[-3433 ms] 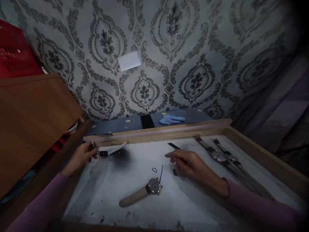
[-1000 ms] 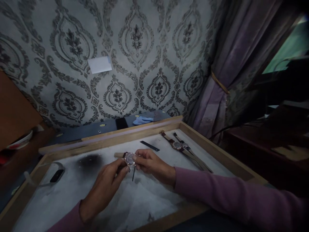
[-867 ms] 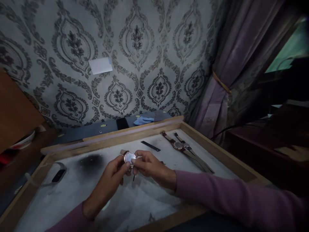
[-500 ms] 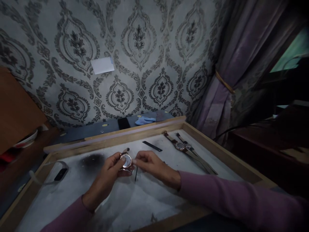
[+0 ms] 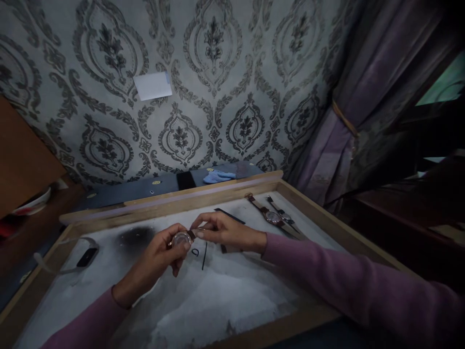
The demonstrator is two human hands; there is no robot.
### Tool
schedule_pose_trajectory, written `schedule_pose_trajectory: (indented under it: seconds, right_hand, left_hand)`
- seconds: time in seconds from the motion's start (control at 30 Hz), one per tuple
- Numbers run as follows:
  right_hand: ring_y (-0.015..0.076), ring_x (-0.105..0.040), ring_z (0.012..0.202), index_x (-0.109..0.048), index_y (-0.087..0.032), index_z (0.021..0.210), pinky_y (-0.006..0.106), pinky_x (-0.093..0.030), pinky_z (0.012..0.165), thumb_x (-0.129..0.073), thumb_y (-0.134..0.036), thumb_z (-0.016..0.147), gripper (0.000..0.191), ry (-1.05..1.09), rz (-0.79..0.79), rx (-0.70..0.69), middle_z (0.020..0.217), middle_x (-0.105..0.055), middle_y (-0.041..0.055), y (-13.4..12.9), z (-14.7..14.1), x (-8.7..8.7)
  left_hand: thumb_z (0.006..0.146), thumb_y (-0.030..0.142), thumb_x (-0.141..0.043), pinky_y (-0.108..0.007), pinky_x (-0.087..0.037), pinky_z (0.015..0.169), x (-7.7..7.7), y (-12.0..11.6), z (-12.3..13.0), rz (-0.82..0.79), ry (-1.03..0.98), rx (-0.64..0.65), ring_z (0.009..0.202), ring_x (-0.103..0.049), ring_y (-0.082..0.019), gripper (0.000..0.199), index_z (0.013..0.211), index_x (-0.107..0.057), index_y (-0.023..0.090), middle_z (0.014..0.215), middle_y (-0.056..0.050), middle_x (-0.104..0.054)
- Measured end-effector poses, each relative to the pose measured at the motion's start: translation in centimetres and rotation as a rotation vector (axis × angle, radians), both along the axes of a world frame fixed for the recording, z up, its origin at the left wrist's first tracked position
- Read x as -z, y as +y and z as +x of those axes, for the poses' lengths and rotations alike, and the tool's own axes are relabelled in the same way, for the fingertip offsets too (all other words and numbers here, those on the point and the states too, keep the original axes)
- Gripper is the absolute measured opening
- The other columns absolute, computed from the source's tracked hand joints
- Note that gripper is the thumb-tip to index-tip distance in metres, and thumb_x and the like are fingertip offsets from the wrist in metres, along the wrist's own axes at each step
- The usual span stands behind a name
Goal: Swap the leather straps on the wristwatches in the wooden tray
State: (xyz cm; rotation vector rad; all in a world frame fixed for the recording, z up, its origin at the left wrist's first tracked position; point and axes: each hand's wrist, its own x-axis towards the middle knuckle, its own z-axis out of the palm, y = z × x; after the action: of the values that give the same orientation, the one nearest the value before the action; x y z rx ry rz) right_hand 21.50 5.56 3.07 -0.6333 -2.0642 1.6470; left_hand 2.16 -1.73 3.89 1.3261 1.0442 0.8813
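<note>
A round-faced wristwatch (image 5: 180, 239) with a shiny case is gripped between the thumb and fingers of my left hand (image 5: 160, 252). Its short brown strap points right, and my right hand (image 5: 225, 232) pinches that strap near the case. Below the right fingers, a thin black strip (image 5: 204, 256) and a small dark loop (image 5: 195, 252) lie on the white board (image 5: 203, 300). A flat black bar (image 5: 229, 215) is partly hidden behind my right hand. Two watches with straps, one larger (image 5: 273, 217) and one smaller (image 5: 285, 216), rest at the board's right.
A wooden frame (image 5: 312, 218) borders the board. At its left lies a black smartwatch (image 5: 87, 257) with a pale band. Behind the frame are a dark phone-like slab (image 5: 186, 181) and a blue cloth (image 5: 219, 176). A white card (image 5: 153, 86) is on the patterned wall.
The watch has turned and shifted slightly left in my left hand. My right hand has risen from beside the case to its strap. The small dark loop now shows on the board.
</note>
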Motion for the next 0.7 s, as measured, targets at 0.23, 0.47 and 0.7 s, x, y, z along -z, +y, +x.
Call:
schedule_pose_trajectory:
  seconds: [0.23,0.47,0.7]
  right_hand:
    - [0.0075,-0.034,0.053,-0.057,-0.014,0.086,0.020,-0.025,0.049,-0.060,-0.038,0.083,0.025,-0.114,0.264,0.017,0.059,-0.046,-0.0057,0.9,0.5,-0.3]
    - [0.0082,-0.040,0.055,-0.057,-0.014,0.074,0.020,-0.027,0.051,-0.064,-0.027,0.081,0.016,-0.215,0.406,0.124,0.060,-0.049,-0.0041,0.7,0.8,-1.4]
    - [0.0073,-0.039,0.049,-0.055,-0.015,0.071,0.020,-0.025,0.048,-0.062,-0.038,0.085,0.027,-0.259,0.373,0.129,0.053,-0.047,-0.0049,-1.2,1.1,-2.2]
  left_hand:
    - [0.084,0.042,-0.062,-0.015,-0.040,0.040,0.8,-0.1,0.0,0.007,-0.029,0.045,0.050,-0.040,-0.007,0.028,0.085,-0.051,0.016,0.059,0.006,-0.043]
    - [0.078,0.046,-0.067,-0.014,-0.037,0.036,0.7,-0.1,0.6,-0.046,-0.099,-0.014,0.051,-0.047,-0.008,0.034,0.079,-0.049,0.017,0.068,0.002,-0.054]
    - [0.073,0.046,-0.072,-0.013,-0.021,0.032,0.8,-0.5,0.9,-0.138,-0.140,-0.071,0.041,-0.035,-0.004,0.036,0.081,-0.051,0.017,0.057,0.007,-0.046]
